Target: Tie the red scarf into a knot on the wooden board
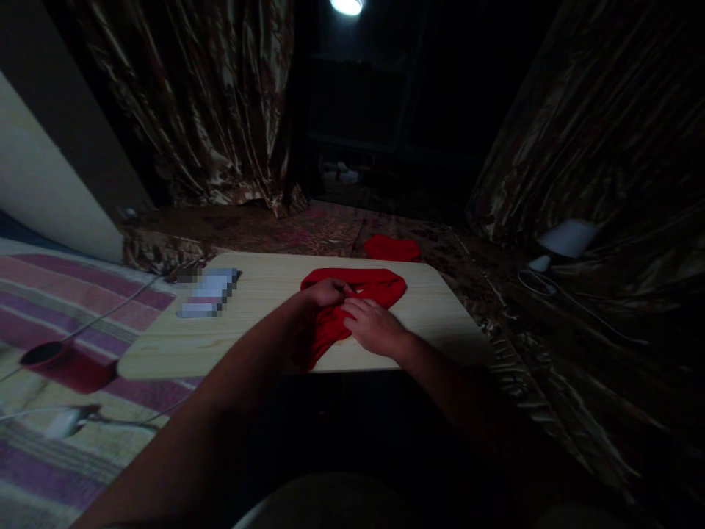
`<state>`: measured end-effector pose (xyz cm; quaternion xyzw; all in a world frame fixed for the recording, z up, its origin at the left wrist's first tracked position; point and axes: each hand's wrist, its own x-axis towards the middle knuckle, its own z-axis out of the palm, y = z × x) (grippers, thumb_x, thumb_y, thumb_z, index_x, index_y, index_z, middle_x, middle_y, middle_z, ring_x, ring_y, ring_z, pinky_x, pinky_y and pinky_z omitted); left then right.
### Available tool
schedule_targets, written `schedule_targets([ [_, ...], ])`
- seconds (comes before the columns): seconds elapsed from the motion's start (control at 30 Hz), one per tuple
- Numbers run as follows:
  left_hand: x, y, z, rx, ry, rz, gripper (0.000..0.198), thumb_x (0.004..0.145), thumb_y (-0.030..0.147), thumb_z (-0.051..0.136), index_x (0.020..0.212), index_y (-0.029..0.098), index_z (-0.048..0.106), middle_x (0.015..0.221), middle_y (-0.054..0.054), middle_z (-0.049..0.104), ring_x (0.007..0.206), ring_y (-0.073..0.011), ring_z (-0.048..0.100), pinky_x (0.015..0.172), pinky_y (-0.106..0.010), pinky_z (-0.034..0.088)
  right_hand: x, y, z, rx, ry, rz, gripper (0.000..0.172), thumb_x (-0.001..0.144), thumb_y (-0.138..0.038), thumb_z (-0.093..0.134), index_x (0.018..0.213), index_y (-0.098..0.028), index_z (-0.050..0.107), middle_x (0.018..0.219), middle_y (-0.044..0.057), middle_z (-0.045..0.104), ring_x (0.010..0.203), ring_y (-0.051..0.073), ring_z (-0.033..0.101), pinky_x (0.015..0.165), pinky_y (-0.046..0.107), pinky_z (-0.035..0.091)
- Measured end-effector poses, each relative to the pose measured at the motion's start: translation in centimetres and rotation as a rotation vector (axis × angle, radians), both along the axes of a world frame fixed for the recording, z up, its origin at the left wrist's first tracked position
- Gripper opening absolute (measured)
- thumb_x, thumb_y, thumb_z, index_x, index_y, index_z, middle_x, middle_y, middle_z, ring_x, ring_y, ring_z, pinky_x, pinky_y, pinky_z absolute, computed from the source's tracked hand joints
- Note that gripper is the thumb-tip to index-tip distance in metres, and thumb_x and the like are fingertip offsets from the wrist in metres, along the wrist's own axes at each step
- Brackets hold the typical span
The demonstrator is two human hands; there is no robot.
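A red cloth (360,278) lies loosely looped on a low, pale wooden table (264,294), with one end trailing toward the near edge. My left hand (329,292) is closed at the middle of the loop, its thumb and fingertips pinching the fabric. Just to the right and nearer to me, my right hand (374,325) rests on the cloth with its fingers curled into it. The fingertips of both hands nearly meet. Dim light hides the exact kind of cloth and the folds under my palms.
A blurred-out flat object (208,292) lies at the table's left. Another red cloth (392,248) is on the floor behind the table. A dark red cylinder (69,366) and cables lie on the striped bedding (44,463) at left. A white lamp (570,237) stands at right.
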<state>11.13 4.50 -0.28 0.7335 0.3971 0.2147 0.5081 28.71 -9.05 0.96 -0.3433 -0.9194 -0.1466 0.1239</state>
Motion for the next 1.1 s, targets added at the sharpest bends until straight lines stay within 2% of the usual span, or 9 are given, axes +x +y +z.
schedule_targets([
  [0.1,0.0,0.0,-0.1,0.034,0.016,0.002,0.026,0.069,0.026,0.069,0.092,0.016,0.076,0.089,-0.004,0.077,0.082,-0.0171,0.066,0.084,-0.029,0.051,0.4,0.4,0.0,-0.047,0.048,-0.023,0.019,0.093,-0.013,0.059,0.104,-0.016,0.074,0.130,0.016,0.067,0.133,0.029,0.053,0.111,0.047,0.047],
  [0.3,-0.3,0.3,-0.1,0.080,0.052,-0.045,0.032,0.070,0.030,0.071,0.098,0.016,0.078,0.092,-0.004,0.077,0.083,-0.0168,0.065,0.082,-0.028,0.050,3.3,0.0,0.8,-0.165,0.264,0.130,0.017,0.081,-0.007,0.064,0.089,-0.020,0.072,0.123,0.011,0.068,0.132,0.027,0.054,0.111,0.045,0.049],
  [0.47,-0.4,0.2,-0.3,0.087,0.098,-0.033,0.039,0.068,0.030,0.073,0.103,0.015,0.078,0.086,-0.003,0.075,0.075,-0.0153,0.061,0.077,-0.028,0.048,4.1,-1.0,0.4,-0.268,0.242,0.121,0.022,0.079,-0.008,0.065,0.093,-0.021,0.075,0.127,0.010,0.069,0.124,0.026,0.061,0.107,0.043,0.050],
  [0.53,-0.3,0.1,-0.4,0.090,0.090,-0.048,0.039,0.066,0.031,0.075,0.101,0.015,0.078,0.087,-0.003,0.075,0.076,-0.0154,0.062,0.078,-0.029,0.049,4.5,-0.7,0.3,-0.293,0.326,0.064,0.033,0.078,-0.004,0.061,0.102,-0.021,0.076,0.127,0.009,0.069,0.116,0.022,0.064,0.104,0.037,0.051],
  [0.6,-0.3,-0.1,-0.4,0.079,0.074,-0.058,0.038,0.065,0.032,0.078,0.099,0.015,0.079,0.086,-0.003,0.075,0.076,-0.0159,0.063,0.078,-0.029,0.050,5.3,0.0,0.2,-0.253,0.388,-0.073,0.044,0.077,0.000,0.054,0.110,-0.021,0.075,0.123,0.008,0.070,0.113,0.021,0.065,0.103,0.035,0.051],
  [0.73,-0.1,-0.3,-0.6,0.076,0.047,-0.091,0.039,0.063,0.033,0.081,0.097,0.015,0.079,0.088,-0.004,0.076,0.077,-0.0173,0.064,0.077,-0.030,0.052,7.2,2.0,0.3,-0.183,0.170,-0.303,0.056,0.081,0.003,0.050,0.129,-0.019,0.070,0.132,0.011,0.067,0.119,0.024,0.059,0.107,0.037,0.046],
  [0.8,-0.1,-0.2,-0.7,0.115,0.049,-0.117,0.040,0.063,0.035,0.081,0.097,0.015,0.080,0.092,-0.005,0.077,0.079,-0.0184,0.066,0.077,-0.030,0.053,7.7,2.8,0.2,-0.188,0.039,-0.327,0.051,0.086,0.000,0.050,0.130,-0.018,0.069,0.132,0.012,0.066,0.119,0.024,0.057,0.106,0.036,0.044],
  [0.93,0.0,-0.2,-1.1,0.207,0.101,-0.134,0.040,0.066,0.036,0.077,0.099,0.014,0.081,0.106,-0.008,0.078,0.089,-0.0213,0.069,0.081,-0.029,0.054,7.4,3.7,0.0,-0.171,-0.093,-0.362,0.032,0.095,-0.008,0.049,0.114,-0.016,0.073,0.113,0.013,0.070,0.111,0.025,0.058,0.098,0.035,0.045],
  [1.1,-0.2,-0.6,-0.8,0.386,0.253,-0.117,0.043,0.074,0.039,0.072,0.110,0.017,0.081,0.118,-0.008,0.075,0.108,-0.0243,0.068,0.098,-0.031,0.050,7.1,3.5,0.6,-0.101,-0.136,-0.432,0.027,0.096,-0.011,0.049,0.109,-0.017,0.071,0.110,0.013,0.070,0.108,0.026,0.058,0.095,0.035,0.044],
])
